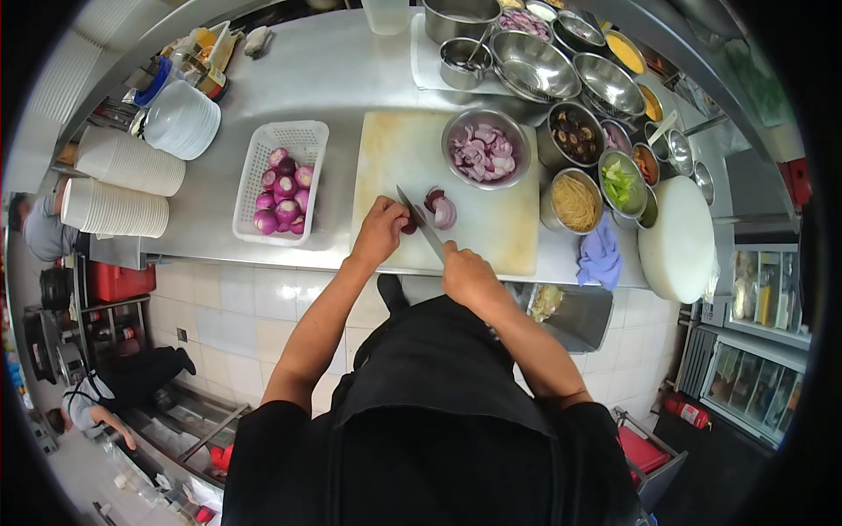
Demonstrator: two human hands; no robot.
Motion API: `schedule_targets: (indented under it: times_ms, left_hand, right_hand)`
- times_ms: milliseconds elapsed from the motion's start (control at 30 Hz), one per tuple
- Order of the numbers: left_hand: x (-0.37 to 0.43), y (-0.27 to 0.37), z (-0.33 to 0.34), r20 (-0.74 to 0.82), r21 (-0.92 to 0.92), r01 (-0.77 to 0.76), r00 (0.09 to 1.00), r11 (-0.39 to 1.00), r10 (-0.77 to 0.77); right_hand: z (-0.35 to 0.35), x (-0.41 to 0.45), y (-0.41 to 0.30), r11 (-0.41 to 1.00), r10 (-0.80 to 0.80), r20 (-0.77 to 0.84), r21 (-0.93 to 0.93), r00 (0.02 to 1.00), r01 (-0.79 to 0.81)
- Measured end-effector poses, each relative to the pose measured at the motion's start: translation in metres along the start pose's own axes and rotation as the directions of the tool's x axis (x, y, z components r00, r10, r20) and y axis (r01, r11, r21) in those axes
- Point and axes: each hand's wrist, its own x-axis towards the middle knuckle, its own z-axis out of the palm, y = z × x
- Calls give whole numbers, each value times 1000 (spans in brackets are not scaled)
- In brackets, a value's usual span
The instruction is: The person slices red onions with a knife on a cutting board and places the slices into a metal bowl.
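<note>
My right hand (466, 273) grips the handle of a kitchen knife (424, 227), its blade pointing away and to the left over a white cutting board (385, 151). With bent fingers, my left hand (381, 227) holds a piece of red onion (410, 226) against the board, beside the blade and partly hidden. Cut red onion slices (443, 212) lie just right of the knife. Farther back on the board, a steel bowl (454, 172) contains cut red onion (485, 151). To the left, a white perforated plastic basket (245, 191) holds several peeled red onions (285, 191).
Steel containers of mushrooms (571, 137), pale strips (573, 202) and chopped green vegetable (619, 181) crowd the right side. A purple cloth (601, 253) hangs over the front edge near a thick white round block (677, 237). Stacked bowls (118, 207) stand left. Two other people are at far left.
</note>
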Motion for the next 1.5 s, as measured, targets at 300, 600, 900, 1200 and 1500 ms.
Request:
schedule_targets:
  times_ms: [300,600,900,1200,1500]
  left_hand:
    - [-8,0,-1,-30,30,-31,999,999,32]
    - [-13,-6,3,-84,13,-58,995,998,59]
    - [-17,-12,7,-146,10,-97,984,995,98]
    - [-14,-7,8,-201,74,-191,959,979,202]
    - [-24,15,19,-131,116,129,985,985,-114]
  right_hand:
    - [6,2,2,999,-37,-40,11,998,38]
    - [8,3,-1,999,-53,-66,2,996,53]
    - [5,3,-3,997,-77,-45,1,996,77]
    - [22,29,30,990,-70,-52,115,996,76]
    - [31,11,23,1000,-1,-80,6,997,1]
